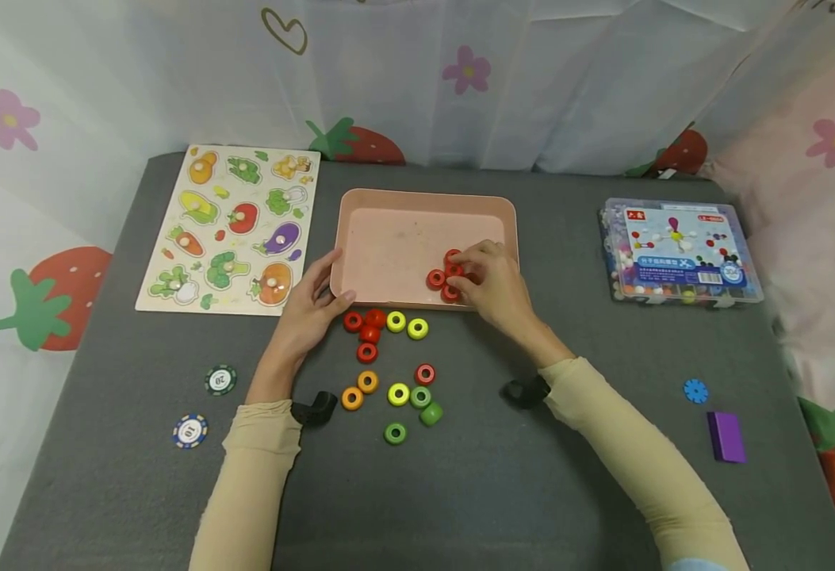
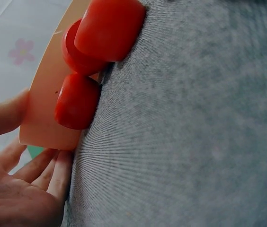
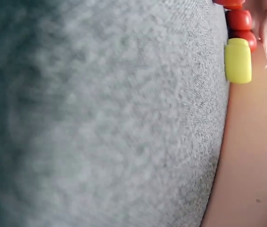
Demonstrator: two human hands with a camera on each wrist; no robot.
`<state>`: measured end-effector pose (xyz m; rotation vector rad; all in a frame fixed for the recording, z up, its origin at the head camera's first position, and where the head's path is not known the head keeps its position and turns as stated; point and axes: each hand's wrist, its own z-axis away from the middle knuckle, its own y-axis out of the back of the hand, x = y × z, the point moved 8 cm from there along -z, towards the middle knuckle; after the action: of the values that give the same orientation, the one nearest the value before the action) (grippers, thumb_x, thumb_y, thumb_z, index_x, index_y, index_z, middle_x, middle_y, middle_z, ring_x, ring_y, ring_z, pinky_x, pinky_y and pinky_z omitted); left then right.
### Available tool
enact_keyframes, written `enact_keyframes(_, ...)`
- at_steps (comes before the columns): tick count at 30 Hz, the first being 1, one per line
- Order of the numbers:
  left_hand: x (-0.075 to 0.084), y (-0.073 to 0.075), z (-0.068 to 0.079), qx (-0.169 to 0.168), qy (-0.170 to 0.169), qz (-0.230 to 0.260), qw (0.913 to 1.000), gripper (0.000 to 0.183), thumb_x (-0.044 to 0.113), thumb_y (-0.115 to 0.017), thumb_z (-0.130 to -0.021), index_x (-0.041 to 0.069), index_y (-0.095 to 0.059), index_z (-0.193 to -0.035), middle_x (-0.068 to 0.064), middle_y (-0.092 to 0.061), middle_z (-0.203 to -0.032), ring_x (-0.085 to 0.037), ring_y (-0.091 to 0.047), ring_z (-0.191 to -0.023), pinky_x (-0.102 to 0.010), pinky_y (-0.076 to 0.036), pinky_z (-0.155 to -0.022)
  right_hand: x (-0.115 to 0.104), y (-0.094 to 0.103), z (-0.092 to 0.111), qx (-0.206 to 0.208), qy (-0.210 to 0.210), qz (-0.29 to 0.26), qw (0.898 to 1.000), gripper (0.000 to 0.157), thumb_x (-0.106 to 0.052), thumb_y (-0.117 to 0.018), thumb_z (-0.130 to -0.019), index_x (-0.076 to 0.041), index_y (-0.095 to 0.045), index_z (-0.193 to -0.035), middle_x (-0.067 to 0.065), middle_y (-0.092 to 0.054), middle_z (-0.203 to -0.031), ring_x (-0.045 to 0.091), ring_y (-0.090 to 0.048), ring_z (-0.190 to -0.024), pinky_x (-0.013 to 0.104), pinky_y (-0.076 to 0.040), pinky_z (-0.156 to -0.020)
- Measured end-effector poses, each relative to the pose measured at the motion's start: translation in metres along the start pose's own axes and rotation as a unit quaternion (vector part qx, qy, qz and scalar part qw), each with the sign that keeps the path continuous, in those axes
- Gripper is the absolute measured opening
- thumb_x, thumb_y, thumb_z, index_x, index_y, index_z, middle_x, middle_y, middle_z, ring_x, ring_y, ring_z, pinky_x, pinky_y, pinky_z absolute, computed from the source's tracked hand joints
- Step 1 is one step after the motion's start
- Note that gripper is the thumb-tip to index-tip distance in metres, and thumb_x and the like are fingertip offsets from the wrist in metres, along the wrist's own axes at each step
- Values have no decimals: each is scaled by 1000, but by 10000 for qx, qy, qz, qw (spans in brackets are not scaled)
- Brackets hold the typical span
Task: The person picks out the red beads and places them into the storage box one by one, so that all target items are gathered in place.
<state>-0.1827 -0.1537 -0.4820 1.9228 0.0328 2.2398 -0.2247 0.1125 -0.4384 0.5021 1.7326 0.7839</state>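
Your left hand holds the tray at its near left corner, thumb by the near rim and fingers along the left wall. Your right hand reaches into the tray's near right part, thumb and fingers bent and parted around a cluster of red beads; you cannot tell whether it pinches one. The tray sits on the table. On its near side lie five loose red ones, three yellow beads, two orange beads and three green beads. Left of the tray lies a vegetable board; nearer you on that side are two chips. Well right of the tray is a clear box, with a blue disc and purple block nearer you.
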Motion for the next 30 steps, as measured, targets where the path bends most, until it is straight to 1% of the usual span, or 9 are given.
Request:
enact_keyframes(7,0,-2,0,-31,25,9,10000,71,11,-66,-97,21,-31,-158,-8,-28,-163,-25,-31,-149,-47,-32,-118,1,1,4,-11,-95,-209,9997,22,-16,-81,-85,-9,-77,-105,4,-69,-105,22,-56,-88,33,-47,-71)
enact_keyframes(9,0,-2,0,-21,59,11,10000,71,12,-66,-97,22,-31,-158,-7,-28,-163,-24,-31,-149,-47,-32,-118,-5,3,8,1,60,-322,9995,22,-14,-82,-84,-7,-77,-104,5,-69,-103,23,-56,-88,33,-47,-72)
enact_keyframes(12,-1,-1,0,9,120,20,9999,71,13,-66,-97,23,-32,-158,-6,-29,-163,-23,-32,-148,-46,-34,-118,-21,3,16,-145,512,-633,9966,23,-11,-83,-82,-5,-75,-103,8,-68,-96,22,-57,-85,32,-47,-71)
enact_keyframes(15,-1,-1,0,9,113,-2,9999,71,13,-66,-97,22,-32,-158,-5,-29,-163,-22,-31,-149,-46,-33,-118,-40,-3,29,-654,1023,-919,9883,23,-8,-82,-82,-5,-74,-103,5,-67,-88,18,-57,-77,30,-48,-67)
enact_keyframes(18,-1,-2,-1,-22,70,-17,10000,71,13,-66,-97,21,-31,-158,-5,-28,-164,-22,-30,-149,-46,-33,-118,-53,-14,45,-1479,1295,-942,9759,20,-10,-81,-84,-8,-75,-103,-4,-67,-82,11,-56,-69,26,-47,-61)
enact_keyframes(22,-1,-2,-1,-5,95,-22,10000,71,13,-66,-97,22,-31,-158,-4,-28,-164,-22,-30,-149,-46,-32,-119,-58,-33,64,-2618,1283,-889,9524,16,-13,-81,-85,-13,-77,-100,-11,-67,-75,6,-55,-63,22,-47,-58)
enact_keyframes(24,-1,-2,-1,12,111,-33,9999,71,12,-66,-97,22,-31,-158,-4,-28,-164,-22,-30,-149,-45,-31,-120,-56,-41,70,-3019,1184,-875,9419,17,-14,-82,-84,-14,-78,-101,-12,-66,-72,6,-55,-61,21,-46,-57)
enact_keyframes(27,-1,-1,0,19,99,-32,9999,71,12,-66,-97,21,-31,-158,-4,-27,-164,-21,-28,-150,-44,-29,-120,-51,-48,75,-3291,1082,-790,9347,22,-16,-83,-82,-16,-79,-104,-12,-64,-70,7,-54,-60,20,-44,-55)
enact_keyframes(30,-1,-2,0,4,88,-13,10000,71,12,-66,-97,21,-31,-158,-4,-26,-164,-22,-28,-150,-45,-29,-120,-47,-52,76,-3315,1033,-673,9354,26,-19,-85,-81,-16,-79,-106,-12,-64,-70,7,-54,-59,20,-44,-54)
